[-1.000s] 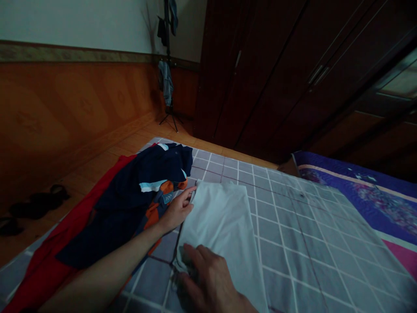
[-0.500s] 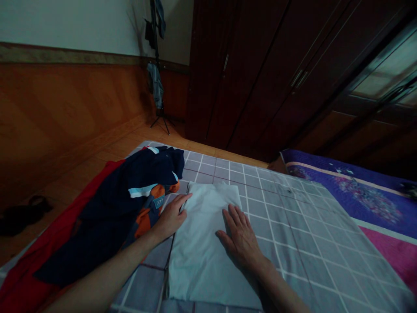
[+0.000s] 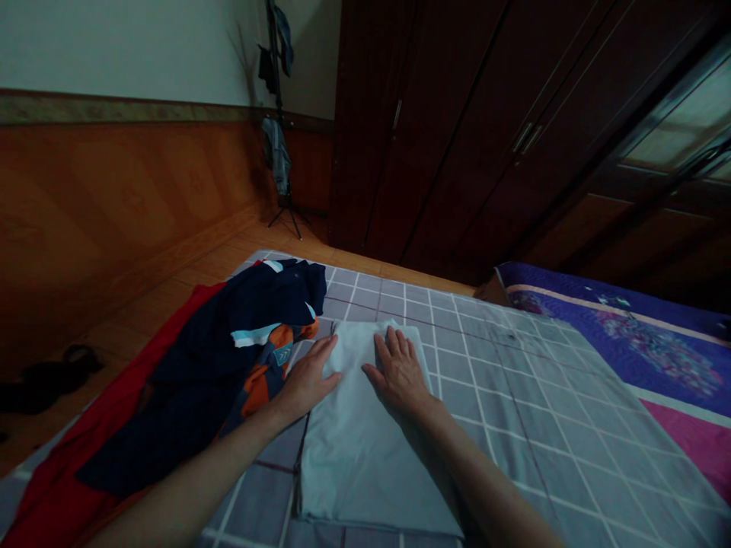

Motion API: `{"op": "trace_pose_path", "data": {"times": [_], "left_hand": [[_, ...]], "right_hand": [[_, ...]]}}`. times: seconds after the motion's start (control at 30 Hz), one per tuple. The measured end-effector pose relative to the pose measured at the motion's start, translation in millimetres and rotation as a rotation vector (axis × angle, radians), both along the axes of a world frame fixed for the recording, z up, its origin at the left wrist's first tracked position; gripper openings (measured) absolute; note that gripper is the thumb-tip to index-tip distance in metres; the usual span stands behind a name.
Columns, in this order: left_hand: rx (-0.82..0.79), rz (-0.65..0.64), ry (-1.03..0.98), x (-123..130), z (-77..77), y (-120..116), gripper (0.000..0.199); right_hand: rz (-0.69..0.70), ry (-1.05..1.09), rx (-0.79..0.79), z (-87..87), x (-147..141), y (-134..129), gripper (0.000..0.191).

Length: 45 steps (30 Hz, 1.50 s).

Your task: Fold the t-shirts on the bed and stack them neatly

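A folded pale garment point(image 3: 365, 464) lies flat in a long rectangle on the checked bedsheet point(image 3: 474, 358). My left hand point(image 3: 308, 380) rests along its left edge, fingers stretched out and thumb on the cloth. Near the far end, my right hand point(image 3: 400, 373) lies palm down on the fabric with its fingers spread. Neither hand grips anything. Just left of my left hand is a heap of clothes, with a dark navy garment point(image 3: 211, 365) on top, an orange and grey piece point(image 3: 256, 388) beside it and red cloth point(image 3: 68, 479) beneath.
Beyond the bed stand a dark wooden wardrobe point(image 3: 434, 144) and a coat stand point(image 3: 278, 99) with clothes on it. A purple floral bedcover point(image 3: 617, 320) is at the right. Some black item point(image 3: 51, 380) lies on the floor at the left.
My right hand has slid away from me and slightly left along the folded garment. The left hand has stayed at the left edge, its thumb moved further onto the cloth.
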<state>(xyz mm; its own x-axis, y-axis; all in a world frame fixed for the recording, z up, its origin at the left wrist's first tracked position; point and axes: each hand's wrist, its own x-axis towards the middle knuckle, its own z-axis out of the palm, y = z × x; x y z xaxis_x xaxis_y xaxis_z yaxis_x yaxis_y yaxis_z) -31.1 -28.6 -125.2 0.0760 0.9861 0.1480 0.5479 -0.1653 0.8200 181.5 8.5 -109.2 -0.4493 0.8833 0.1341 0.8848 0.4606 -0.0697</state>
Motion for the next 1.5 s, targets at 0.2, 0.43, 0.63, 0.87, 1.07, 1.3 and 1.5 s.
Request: {"op": "trace_pose_path", "data": {"times": [0.2, 0.43, 0.63, 0.87, 1.07, 1.3, 1.5], "left_hand": [[0.034, -0.032, 0.110, 1.4, 1.2, -10.3, 0.061], [0.052, 0.019, -0.067, 2.6, 8.6, 0.4, 0.055], [-0.075, 0.191, -0.262, -3.7, 8.5, 48.8, 0.032], [-0.104, 0.203, -0.246, -7.0, -8.1, 74.1, 0.019], [-0.110, 0.127, -0.185, -5.1, -9.4, 74.0, 0.039], [-0.078, -0.002, -0.212, -0.5, 5.3, 70.9, 0.017], [-0.027, 0.089, -0.303, -2.3, 8.4, 73.6, 0.017]], "right_hand": [[0.100, 0.055, 0.014, -5.3, -27.2, -5.4, 0.053], [0.111, 0.114, 0.037, -13.2, -29.4, -6.9, 0.051], [0.114, 0.138, 0.024, -12.7, -23.9, -5.3, 0.053], [0.084, 0.139, 0.023, -9.8, -12.9, -1.1, 0.054], [0.088, 0.124, 0.018, -9.8, -15.9, 0.1, 0.053], [0.077, 0.112, 0.008, -8.2, -15.6, -0.1, 0.053], [0.032, 0.115, 0.013, -6.7, -9.0, 5.2, 0.054]]}}
